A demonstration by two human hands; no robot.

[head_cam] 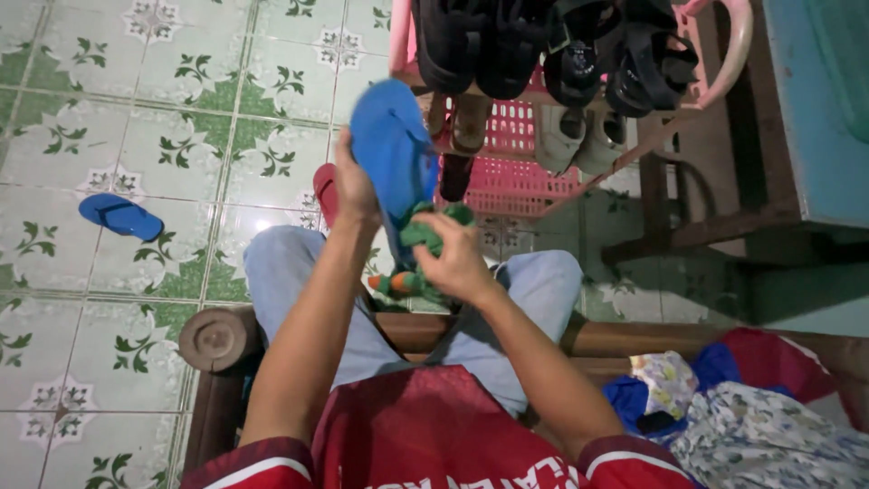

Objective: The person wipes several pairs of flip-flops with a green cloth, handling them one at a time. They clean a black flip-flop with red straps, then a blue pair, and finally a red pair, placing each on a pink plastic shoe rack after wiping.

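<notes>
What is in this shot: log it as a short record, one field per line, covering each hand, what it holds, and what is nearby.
Left hand: grips a blue flip-flop, raised and tilted.
Right hand: clutches a green cloth against the flip-flop.
Floor: green-patterned tiles; second blue flip-flop lying apart at the left.
Ahead: pink shoe rack with dark sandals.
Seat: wooden bench; heap of cloths to the right.

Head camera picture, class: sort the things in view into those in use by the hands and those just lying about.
In use: blue flip-flop in left hand; green cloth in right hand.

Lying about: second blue flip-flop on floor; pink shoe rack; dark sandals; fabric heap.
</notes>
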